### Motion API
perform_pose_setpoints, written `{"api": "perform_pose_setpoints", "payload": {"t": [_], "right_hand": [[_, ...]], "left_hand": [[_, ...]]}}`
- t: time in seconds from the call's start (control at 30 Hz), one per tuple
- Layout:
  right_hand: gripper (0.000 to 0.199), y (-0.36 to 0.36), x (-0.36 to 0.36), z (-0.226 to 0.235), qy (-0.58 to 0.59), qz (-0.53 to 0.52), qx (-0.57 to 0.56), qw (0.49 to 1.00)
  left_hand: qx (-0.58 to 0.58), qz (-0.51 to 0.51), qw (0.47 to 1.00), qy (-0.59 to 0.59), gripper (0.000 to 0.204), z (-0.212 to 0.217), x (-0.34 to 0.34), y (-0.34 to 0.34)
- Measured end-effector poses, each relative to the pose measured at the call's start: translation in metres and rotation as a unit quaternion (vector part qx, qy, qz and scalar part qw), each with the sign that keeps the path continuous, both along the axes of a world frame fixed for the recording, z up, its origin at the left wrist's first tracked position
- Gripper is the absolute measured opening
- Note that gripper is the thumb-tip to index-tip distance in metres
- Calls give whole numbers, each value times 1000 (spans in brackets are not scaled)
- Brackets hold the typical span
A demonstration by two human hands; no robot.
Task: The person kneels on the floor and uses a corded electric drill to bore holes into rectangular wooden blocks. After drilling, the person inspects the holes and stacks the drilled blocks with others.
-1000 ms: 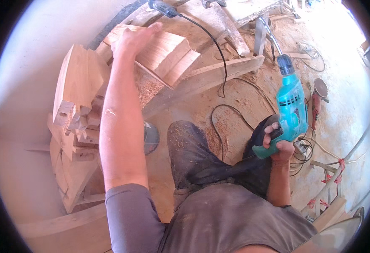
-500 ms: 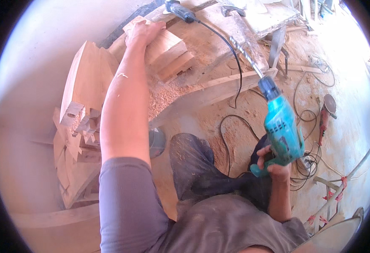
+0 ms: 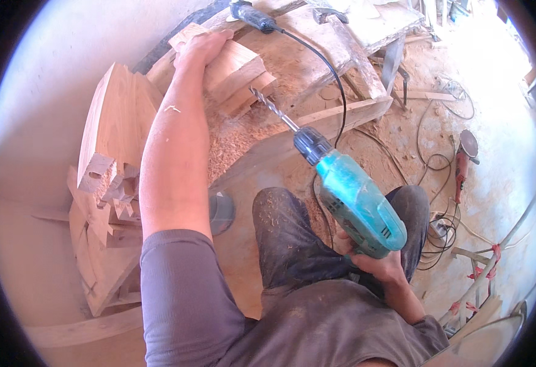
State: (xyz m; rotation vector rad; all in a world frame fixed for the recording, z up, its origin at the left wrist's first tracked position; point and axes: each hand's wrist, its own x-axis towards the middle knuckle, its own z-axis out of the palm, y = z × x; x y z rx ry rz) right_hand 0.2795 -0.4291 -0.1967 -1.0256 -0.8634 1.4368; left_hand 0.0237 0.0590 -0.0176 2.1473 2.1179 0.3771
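Observation:
My left hand (image 3: 203, 49) reaches to the far left and grips the top of a pale wooden block (image 3: 237, 70), fingers wrapped over its edge. The block lies on the sawdust-covered workbench (image 3: 298, 52), with a stepped end facing me. In my right hand (image 3: 375, 264) is a teal power drill (image 3: 359, 202), held by its handle above my lap. Its long spiral drill bit (image 3: 276, 111) points up and left, the tip near the block's stepped end; whether they touch I cannot tell. My palm and part of the handle are hidden.
Several mortised wooden pieces (image 3: 112, 122) are stacked at left by the wall. A corded power tool (image 3: 252, 15) and a hammer (image 3: 332, 13) lie on the bench. Sawdust covers its near part (image 3: 225, 147). Cables and an angle grinder (image 3: 462, 164) are on the floor at right.
My right hand has swung the drill left and tilted it, bringing the bit from over the bench's right side to near the wooden block. My left hand keeps its grip on the block.

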Motion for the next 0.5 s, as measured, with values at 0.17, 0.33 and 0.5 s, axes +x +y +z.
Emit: {"api": "perform_pose_setpoints", "payload": {"t": [0.17, 0.33, 0.5], "right_hand": [[56, 10, -8, -10, -48, 27, 33, 998], [41, 0, -25, -1, -64, -16, -7, 998], [22, 2, -41, -13, -114, -63, 44, 990]], "left_hand": [[0, -7, 1000, 4, 79, -4, -1, 5], [33, 22, 999, 20, 80, 5, 10, -21], [14, 30, 999, 21, 82, 10, 8, -19]]}}
